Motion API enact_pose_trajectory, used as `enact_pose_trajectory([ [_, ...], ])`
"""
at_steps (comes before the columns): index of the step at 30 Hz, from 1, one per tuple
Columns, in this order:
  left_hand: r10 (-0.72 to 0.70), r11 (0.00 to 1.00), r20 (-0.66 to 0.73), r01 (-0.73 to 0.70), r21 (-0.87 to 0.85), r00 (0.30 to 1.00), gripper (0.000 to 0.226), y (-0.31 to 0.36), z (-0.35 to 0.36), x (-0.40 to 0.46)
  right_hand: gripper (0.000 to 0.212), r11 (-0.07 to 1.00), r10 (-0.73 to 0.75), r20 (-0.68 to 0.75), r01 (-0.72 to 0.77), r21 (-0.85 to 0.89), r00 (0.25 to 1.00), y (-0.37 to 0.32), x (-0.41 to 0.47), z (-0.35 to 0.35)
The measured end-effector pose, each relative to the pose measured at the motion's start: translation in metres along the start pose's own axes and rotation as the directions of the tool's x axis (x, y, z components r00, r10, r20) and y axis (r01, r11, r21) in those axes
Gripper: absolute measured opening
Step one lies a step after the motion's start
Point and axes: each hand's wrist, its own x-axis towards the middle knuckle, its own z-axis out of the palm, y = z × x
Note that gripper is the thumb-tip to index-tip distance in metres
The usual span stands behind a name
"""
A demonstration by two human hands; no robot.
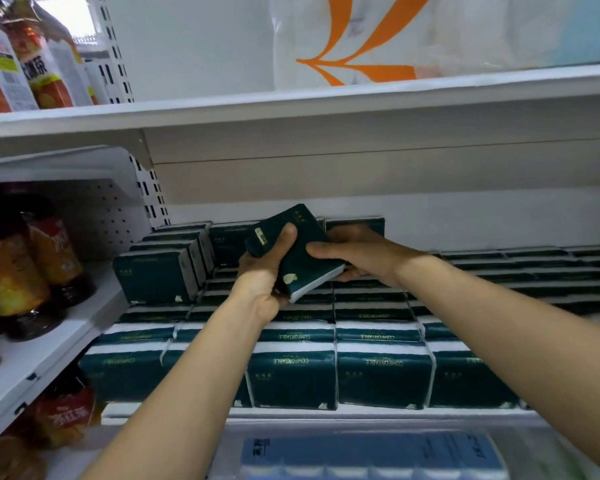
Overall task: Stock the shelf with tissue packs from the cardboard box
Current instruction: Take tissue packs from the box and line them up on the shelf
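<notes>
I hold a dark green tissue pack [300,252] tilted above the rows of matching packs [378,372] lying on the white shelf [326,413]. My left hand [264,271] grips its left end, thumb over the top. My right hand [357,254] grips its right side, fingers underneath. A second layer of upright packs [160,275] stands at the back left, and more packs stand behind my hands. The cardboard box is out of view.
The shelf above [291,105] hangs low over the packs and carries white and orange bags [361,39]. Bottles of tea [21,258] fill the shelves to the left. Blue tissue packs [371,455] lie on the shelf below.
</notes>
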Motion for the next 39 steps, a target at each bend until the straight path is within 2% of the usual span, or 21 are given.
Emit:
enact_pose_trajectory([
  [2, -0.029, 0.999, 0.023, 0.029, -0.021, 0.999, 0.097, -0.002, 0.004, 0.001, 0.037, 0.997, 0.016, -0.006, -0.015, 0.074, 1.0, 0.0, -0.002, -0.004],
  [4, -0.076, 0.995, 0.054, 0.079, -0.063, 0.996, 0.1, -0.004, 0.007, 0.003, 0.032, 0.989, 0.034, 0.01, -0.035, 0.142, 0.999, 0.0, -0.004, -0.012],
  [8, -0.163, 0.967, 0.073, 0.174, -0.188, 0.984, 0.08, -0.007, 0.013, 0.012, 0.027, 0.973, 0.037, 0.026, -0.042, 0.225, 0.999, 0.001, -0.005, -0.031],
  [12, -0.164, 0.978, 0.006, 0.164, -0.133, 0.986, 0.043, -0.014, 0.031, 0.02, 0.028, 0.971, 0.034, -0.065, -0.017, 0.237, 0.997, 0.004, -0.009, -0.058],
  [17, -0.112, 0.986, -0.048, 0.105, -0.133, 0.993, 0.037, -0.026, 0.05, 0.028, 0.029, 0.998, 0.002, -0.273, -0.02, -0.062, 0.962, 0.023, -0.013, -0.128],
  [21, -0.118, 0.981, -0.083, 0.104, -0.161, 0.989, 0.033, -0.031, 0.055, 0.032, 0.034, 0.991, -0.108, -0.411, 0.063, -0.121, 0.905, 0.045, -0.017, -0.178],
  [25, -0.12, 0.981, -0.089, 0.104, -0.162, 0.989, 0.029, -0.038, 0.063, 0.033, 0.036, 0.895, -0.23, -0.318, 0.071, -0.441, 0.92, 0.068, -0.008, -0.199],
  [29, -0.119, 0.984, -0.092, 0.105, -0.147, 0.989, 0.033, -0.046, 0.072, 0.033, 0.037, 0.772, -0.255, -0.207, 0.07, -0.631, 0.945, 0.088, 0.011, -0.198],
  [39, -0.102, 0.985, -0.085, 0.089, -0.145, 0.991, 0.031, -0.046, 0.073, 0.03, 0.035, 0.706, -0.3, -0.151, 0.112, -0.699, 0.942, 0.095, 0.037, -0.189],
])
